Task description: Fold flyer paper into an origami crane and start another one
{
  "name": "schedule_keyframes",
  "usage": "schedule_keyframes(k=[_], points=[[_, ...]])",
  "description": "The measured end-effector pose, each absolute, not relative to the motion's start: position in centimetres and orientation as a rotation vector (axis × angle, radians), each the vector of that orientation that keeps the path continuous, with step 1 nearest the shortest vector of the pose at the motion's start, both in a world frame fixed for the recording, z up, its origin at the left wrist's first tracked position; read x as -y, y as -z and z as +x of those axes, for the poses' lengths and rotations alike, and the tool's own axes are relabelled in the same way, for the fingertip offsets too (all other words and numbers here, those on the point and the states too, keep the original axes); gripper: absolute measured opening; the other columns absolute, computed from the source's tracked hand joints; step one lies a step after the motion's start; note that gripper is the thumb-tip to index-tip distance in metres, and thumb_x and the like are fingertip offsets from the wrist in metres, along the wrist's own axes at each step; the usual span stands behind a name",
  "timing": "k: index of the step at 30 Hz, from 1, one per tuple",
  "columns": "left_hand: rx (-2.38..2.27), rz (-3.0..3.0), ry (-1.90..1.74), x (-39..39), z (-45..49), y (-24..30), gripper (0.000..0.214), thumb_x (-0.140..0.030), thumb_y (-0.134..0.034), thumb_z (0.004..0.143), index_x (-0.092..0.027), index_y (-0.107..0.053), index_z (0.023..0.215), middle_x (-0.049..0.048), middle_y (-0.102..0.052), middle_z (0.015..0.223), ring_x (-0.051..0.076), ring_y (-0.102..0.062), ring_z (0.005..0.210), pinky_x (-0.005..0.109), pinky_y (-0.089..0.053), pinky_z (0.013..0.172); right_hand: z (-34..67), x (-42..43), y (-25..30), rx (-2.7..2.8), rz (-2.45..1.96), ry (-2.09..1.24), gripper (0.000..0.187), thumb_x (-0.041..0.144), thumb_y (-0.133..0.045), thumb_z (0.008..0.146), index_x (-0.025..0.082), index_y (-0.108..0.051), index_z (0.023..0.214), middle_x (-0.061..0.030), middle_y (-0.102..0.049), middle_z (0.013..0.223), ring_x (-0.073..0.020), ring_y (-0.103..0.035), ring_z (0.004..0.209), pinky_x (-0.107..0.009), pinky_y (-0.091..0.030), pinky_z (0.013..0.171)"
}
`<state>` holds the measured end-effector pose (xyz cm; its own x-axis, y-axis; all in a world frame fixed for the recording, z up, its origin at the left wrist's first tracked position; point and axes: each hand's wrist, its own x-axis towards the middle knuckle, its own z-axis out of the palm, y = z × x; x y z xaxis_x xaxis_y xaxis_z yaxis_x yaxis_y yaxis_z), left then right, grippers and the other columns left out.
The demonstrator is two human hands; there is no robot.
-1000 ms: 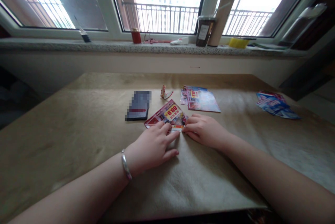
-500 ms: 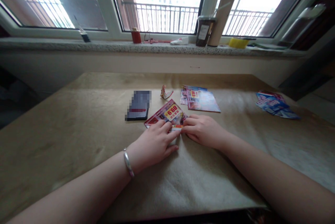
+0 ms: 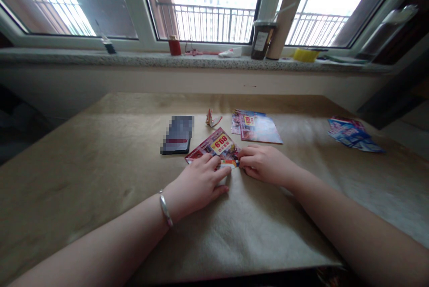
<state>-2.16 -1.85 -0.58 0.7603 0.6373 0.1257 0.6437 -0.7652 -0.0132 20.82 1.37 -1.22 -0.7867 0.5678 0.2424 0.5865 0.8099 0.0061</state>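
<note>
A red and yellow printed leaflet (image 3: 216, 145) lies on the brown table (image 3: 100, 166) in front of me. My left hand (image 3: 197, 184), with a silver bracelet on the wrist, lies flat with its fingers pressing the leaflet's near edge. My right hand (image 3: 264, 164) has curled fingers pinching the leaflet's near right corner. The near part of the leaflet is hidden under both hands.
A dark phone (image 3: 177, 135) lies left of the leaflet, a small folded paper piece (image 3: 212, 119) behind it. A leaflet stack (image 3: 256, 127) sits further back, more leaflets (image 3: 353, 135) at the far right. The window sill (image 3: 134, 59) holds a red cup (image 3: 174, 46), a dark container (image 3: 260, 39) and a cardboard tube (image 3: 284, 14).
My right hand has shifted a little to the right and curled its fingers on the leaflet's corner. My left hand has stayed pressing the leaflet.
</note>
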Motion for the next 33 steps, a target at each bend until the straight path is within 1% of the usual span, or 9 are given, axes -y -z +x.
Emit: schedule_keyframes(k=[3,8,13,22,29,33], points=[[1.067,-2.895,0.160,1.8,-2.2,0.7,0.036,-0.041,-0.054,0.086,-0.023,-0.053,0.117,0.0090,-0.052,0.109,0.026,-0.046,0.101,0.042,-0.043,0.090,21.3,-1.6,1.2,2.773,-0.921,0.086,0.018,0.014,-0.050,0.080,0.019,-0.067,0.081,-0.0055,-0.064,0.089,-0.0157,-0.058,0.082,-0.026,-0.043,0.072],[1.082,-2.902,0.159,1.8,-2.3,0.6,0.038,-0.042,-0.053,0.087,-0.023,-0.052,0.120,0.0092,-0.051,0.114,0.026,-0.046,0.104,0.042,-0.042,0.091,21.9,-1.6,0.6,2.792,-1.001,0.087,0.016,0.013,-0.051,0.078,0.020,-0.066,0.076,-0.0032,-0.065,0.084,-0.0141,-0.058,0.074,-0.025,-0.040,0.066],[1.091,-2.907,0.150,1.8,-2.3,0.7,0.039,-0.042,-0.053,0.087,-0.024,-0.051,0.121,0.0092,-0.051,0.114,0.026,-0.046,0.106,0.042,-0.042,0.091,22.4,-1.6,-0.1,2.816,-1.133,0.106,0.015,0.013,-0.053,0.076,0.021,-0.066,0.075,-0.0016,-0.066,0.084,-0.0137,-0.058,0.071,-0.024,-0.036,0.061],[1.099,-2.918,0.154,1.8,-2.4,0.8,0.039,-0.043,-0.052,0.087,-0.024,-0.051,0.121,0.0086,-0.051,0.113,0.026,-0.045,0.105,0.042,-0.043,0.091,22.6,-1.4,-0.8,2.853,-1.256,0.181,0.016,0.016,-0.052,0.077,0.023,-0.067,0.075,0.0002,-0.069,0.087,-0.0144,-0.060,0.072,-0.025,-0.030,0.057],[1.089,-2.922,0.178,1.6,-2.3,0.8,0.038,-0.043,-0.053,0.087,-0.024,-0.052,0.120,0.0087,-0.051,0.113,0.026,-0.045,0.104,0.042,-0.043,0.091,23.0,-1.4,-1.2,2.873,-1.286,0.173,0.018,0.016,-0.053,0.077,0.024,-0.069,0.073,0.0006,-0.070,0.087,-0.0147,-0.061,0.076,-0.025,-0.032,0.058],[1.084,-2.923,0.179,1.6,-2.4,0.9,0.038,-0.042,-0.054,0.087,-0.024,-0.052,0.120,0.0087,-0.051,0.113,0.026,-0.045,0.105,0.041,-0.043,0.090,23.1,-1.5,-1.2,2.881,-1.266,0.160,0.018,0.016,-0.055,0.077,0.025,-0.070,0.073,0.0008,-0.070,0.086,-0.0144,-0.061,0.075,-0.024,-0.032,0.058]])
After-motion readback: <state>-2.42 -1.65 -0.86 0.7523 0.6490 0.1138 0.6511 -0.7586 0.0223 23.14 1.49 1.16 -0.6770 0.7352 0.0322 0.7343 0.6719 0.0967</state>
